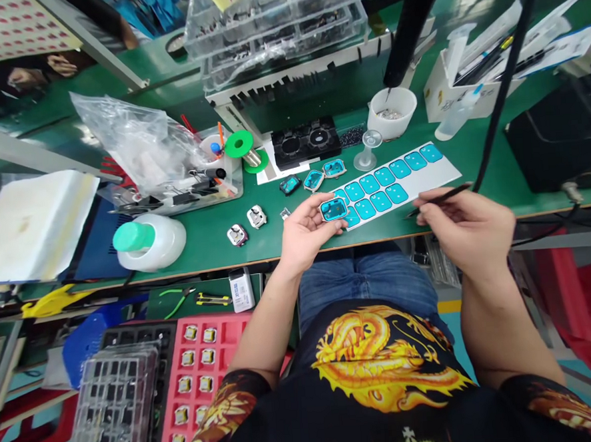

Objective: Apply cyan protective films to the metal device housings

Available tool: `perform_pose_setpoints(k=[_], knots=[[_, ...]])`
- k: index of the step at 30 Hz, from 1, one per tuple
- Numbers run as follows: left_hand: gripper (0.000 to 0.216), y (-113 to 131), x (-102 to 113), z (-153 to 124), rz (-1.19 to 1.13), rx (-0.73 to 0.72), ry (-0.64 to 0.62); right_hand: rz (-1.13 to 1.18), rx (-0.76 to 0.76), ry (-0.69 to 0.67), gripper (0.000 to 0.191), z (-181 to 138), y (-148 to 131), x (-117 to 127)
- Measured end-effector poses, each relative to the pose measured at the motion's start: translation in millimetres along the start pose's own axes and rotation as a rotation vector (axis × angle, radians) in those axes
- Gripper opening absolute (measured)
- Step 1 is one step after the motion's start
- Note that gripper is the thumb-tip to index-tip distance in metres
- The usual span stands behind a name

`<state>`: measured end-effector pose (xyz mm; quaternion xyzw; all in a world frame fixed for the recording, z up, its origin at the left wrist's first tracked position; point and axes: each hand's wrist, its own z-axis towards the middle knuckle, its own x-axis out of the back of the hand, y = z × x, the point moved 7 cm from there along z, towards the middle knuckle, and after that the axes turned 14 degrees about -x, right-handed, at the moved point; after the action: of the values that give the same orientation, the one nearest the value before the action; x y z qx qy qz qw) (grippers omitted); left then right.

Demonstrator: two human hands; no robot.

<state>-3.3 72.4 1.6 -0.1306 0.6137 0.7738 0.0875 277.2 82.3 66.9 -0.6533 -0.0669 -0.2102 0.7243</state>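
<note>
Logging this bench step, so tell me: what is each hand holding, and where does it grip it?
Left hand pinches a small blue-filmed part by its edges; right hand holds a thin black tool near its left end.

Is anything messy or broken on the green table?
Nothing looks broken or spilled. The left hand holds a blue-filmed part, the right hand a thin black tool, by the sticker sheet. Only the crumpled plastic bag looks untidy, slumped over the tool tray.
</note>
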Motion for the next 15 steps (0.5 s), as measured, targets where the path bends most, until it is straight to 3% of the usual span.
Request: perform_pose_setpoints(k=[5, 9, 12, 15], knots=[[0.054, -0.1, -0.5, -0.5, -0.017, -0.005, -0.003, -0.324, 0.201, -0.067, 0.008, -3.7, -16.2, 10.7], [0.054, 0.5, -1.6, 0.2, -0.019, 0.007, 0.007, -0.401, 0.212, -0.144, 0.007, -3.9, -21.9, 17.1], [0.054, 0.7, -3.0, 0.3, -0.017, 0.016, 0.005, -0.297, 0.181, -0.092, 0.009, -4.5, -25.7, 11.7], [0.055, -0.2, -3.3, -0.6, -0.006, 0.038, -0.008, 0.019, 0.088, -0.083, 0.012, -5.0, -24.3, -11.1]])
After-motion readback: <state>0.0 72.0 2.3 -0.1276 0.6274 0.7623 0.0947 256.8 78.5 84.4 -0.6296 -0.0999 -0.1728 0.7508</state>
